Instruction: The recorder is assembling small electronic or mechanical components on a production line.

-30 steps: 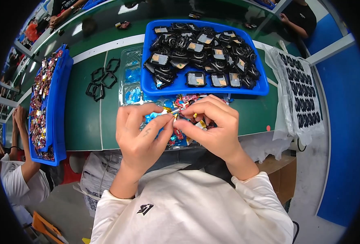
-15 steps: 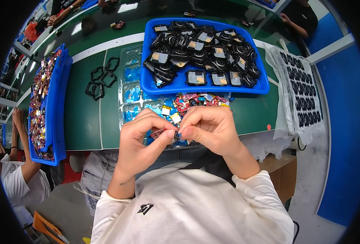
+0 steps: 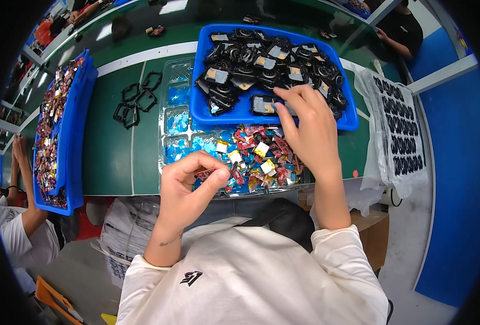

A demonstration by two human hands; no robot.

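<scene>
My left hand (image 3: 188,184) pinches a small red circuit board (image 3: 206,173) between thumb and fingers, above the table's near edge. My right hand (image 3: 311,127) reaches over the front rim of a blue tray (image 3: 197,60), thumb and index finger apart beside a black square casing (image 3: 263,104) with a grey face. I cannot tell whether the fingertips touch it. Many similar black casings (image 3: 242,70) are heaped in the tray. Between my hands and the tray lies a pile of red circuit boards (image 3: 245,142), mixed with white and yellow pieces.
Blue film pieces fill pockets of a clear plastic tray (image 3: 177,120). Several black frames (image 3: 137,100) lie on the green table. A second blue tray (image 3: 80,141) with small parts stands left; rows of black pieces (image 3: 402,122) lie on white sheeting at right. Other people sit nearby.
My right hand has left my left hand and moved up and right to the tray, its fingers parting. My left hand stays nearly in place with the circuit board.
</scene>
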